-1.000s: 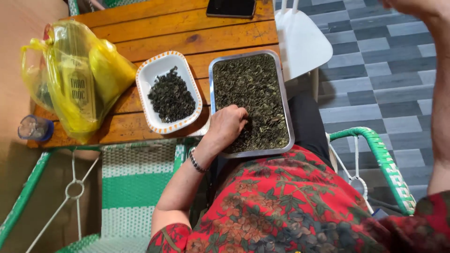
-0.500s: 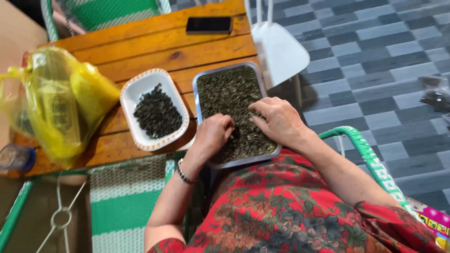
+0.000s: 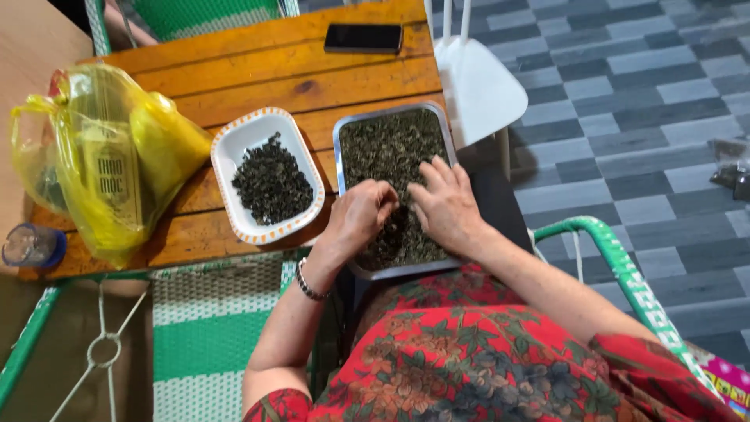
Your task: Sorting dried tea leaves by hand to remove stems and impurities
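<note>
Wooden table [image 3: 258,59] carries all. Metal tray [image 3: 391,270] of dark dried leaves overhangs its near edge; the white dish [image 3: 234,141] lies just left of the tray. Your right hand [image 3: 447,205] has now joined the left hand [image 3: 358,215] in the tray: right fingers spread flat, left fingers curled, pinching leaves. Sorting proceeds two-handed.
</note>
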